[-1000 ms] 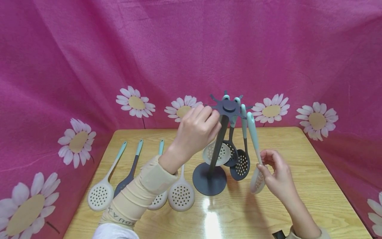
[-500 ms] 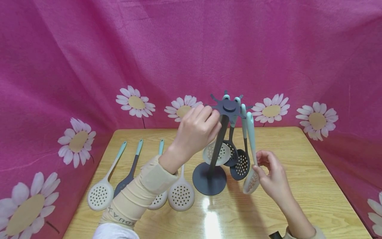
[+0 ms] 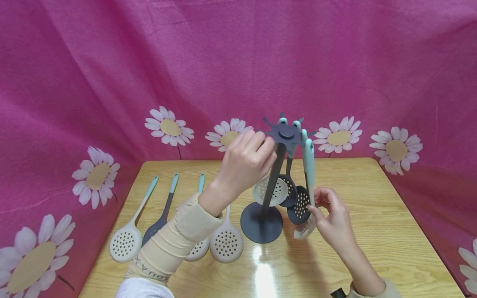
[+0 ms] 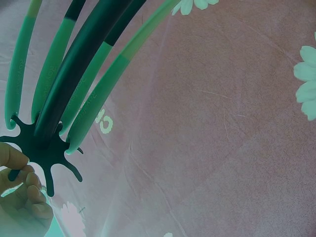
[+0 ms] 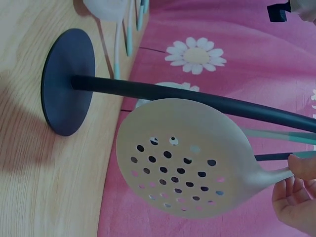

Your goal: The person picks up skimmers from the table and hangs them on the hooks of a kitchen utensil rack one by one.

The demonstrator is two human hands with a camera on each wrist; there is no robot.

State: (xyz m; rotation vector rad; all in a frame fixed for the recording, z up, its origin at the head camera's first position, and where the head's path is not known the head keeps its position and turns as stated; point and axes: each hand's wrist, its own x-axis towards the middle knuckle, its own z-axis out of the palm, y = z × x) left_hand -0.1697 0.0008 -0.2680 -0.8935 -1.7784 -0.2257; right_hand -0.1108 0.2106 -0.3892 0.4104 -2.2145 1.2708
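Observation:
My left hand (image 3: 246, 159) pinches one arm of the dark rotating-style utensil rack (image 3: 287, 134) at its top; the left wrist view shows thumb and fingers around that arm. My right hand (image 3: 333, 219) holds a beige skimmer (image 5: 237, 168) by its shaft, pinched between thumb and fingers. The skimmer's perforated bowl hangs low, and its mint handle (image 3: 309, 161) stands nearly upright, its holed end right by a rack arm. Hanging from other arms are a beige skimmer (image 3: 281, 194) and two dark perforated utensils, one a dark skimmer (image 3: 299, 207).
On the wooden table (image 3: 387, 231), left of the rack's round base (image 3: 261, 234), several utensils lie in a row. They include a beige skimmer (image 3: 126, 244), a dark utensil (image 3: 160, 223) and another beige skimmer (image 3: 226, 244). A pink flowered cloth (image 3: 238, 62) surrounds the table.
My right hand has moved left with the beige skimmer, bringing its handle upright and against the neighbouring mint handle. My left hand keeps its place at the rack.

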